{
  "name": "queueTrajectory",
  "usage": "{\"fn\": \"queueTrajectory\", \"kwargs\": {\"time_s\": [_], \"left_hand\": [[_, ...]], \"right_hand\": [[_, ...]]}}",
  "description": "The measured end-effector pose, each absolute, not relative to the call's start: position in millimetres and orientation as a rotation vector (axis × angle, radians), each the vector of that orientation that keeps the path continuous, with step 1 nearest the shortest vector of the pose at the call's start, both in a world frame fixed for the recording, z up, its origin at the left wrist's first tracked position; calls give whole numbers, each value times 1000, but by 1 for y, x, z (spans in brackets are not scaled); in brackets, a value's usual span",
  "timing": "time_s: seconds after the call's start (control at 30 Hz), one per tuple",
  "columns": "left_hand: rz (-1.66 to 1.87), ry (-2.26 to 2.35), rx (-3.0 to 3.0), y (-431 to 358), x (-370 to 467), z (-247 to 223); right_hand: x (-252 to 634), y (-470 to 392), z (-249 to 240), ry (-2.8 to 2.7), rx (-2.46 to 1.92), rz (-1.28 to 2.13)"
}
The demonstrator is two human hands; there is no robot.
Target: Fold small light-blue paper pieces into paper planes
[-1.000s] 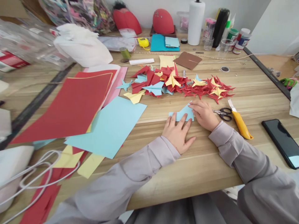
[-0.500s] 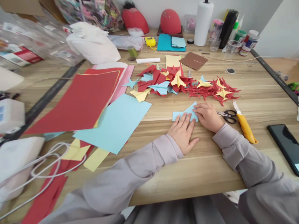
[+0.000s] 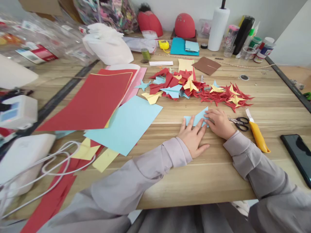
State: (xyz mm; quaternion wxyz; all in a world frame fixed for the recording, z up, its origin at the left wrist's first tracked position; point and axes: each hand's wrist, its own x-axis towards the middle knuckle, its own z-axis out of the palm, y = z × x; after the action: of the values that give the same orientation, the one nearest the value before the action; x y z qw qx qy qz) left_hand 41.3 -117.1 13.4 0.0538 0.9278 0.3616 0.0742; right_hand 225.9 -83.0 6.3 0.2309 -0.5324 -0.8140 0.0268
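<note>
A small folded light blue paper (image 3: 201, 115) lies on the wooden table before me, its upper right corner pointed. My left hand (image 3: 193, 138) rests flat over its lower edge, fingers spread and thumb out to the right. At the paper's right edge, my right hand (image 3: 219, 124) has its fingers curled and closed on it; the exact contact is partly hidden. Beyond the hands sits a heap of folded paper stars and planes (image 3: 186, 85) in red, yellow and blue. Scissors (image 3: 241, 123) with black handles lie just right of my right hand.
A yellow-handled knife (image 3: 259, 139) and a phone (image 3: 296, 157) lie at the right. Large red sheets (image 3: 89, 100) and a light blue sheet (image 3: 127, 124) spread to the left. White cables (image 3: 69, 161) loop over red strips (image 3: 54, 200). Bottles (image 3: 264, 50) stand at the back right.
The view has shifted slightly, so everything on the table sits a little further right. My left fingers cover a bit more of the blue paper; both hands otherwise stay in place.
</note>
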Motion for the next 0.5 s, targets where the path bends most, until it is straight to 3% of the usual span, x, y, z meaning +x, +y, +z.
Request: {"fn": "queueTrajectory", "kwargs": {"time_s": [0.5], "left_hand": [[229, 1190, 2828, -115, 40, 10]], "right_hand": [[227, -93, 10, -2166, -1385, -21]]}}
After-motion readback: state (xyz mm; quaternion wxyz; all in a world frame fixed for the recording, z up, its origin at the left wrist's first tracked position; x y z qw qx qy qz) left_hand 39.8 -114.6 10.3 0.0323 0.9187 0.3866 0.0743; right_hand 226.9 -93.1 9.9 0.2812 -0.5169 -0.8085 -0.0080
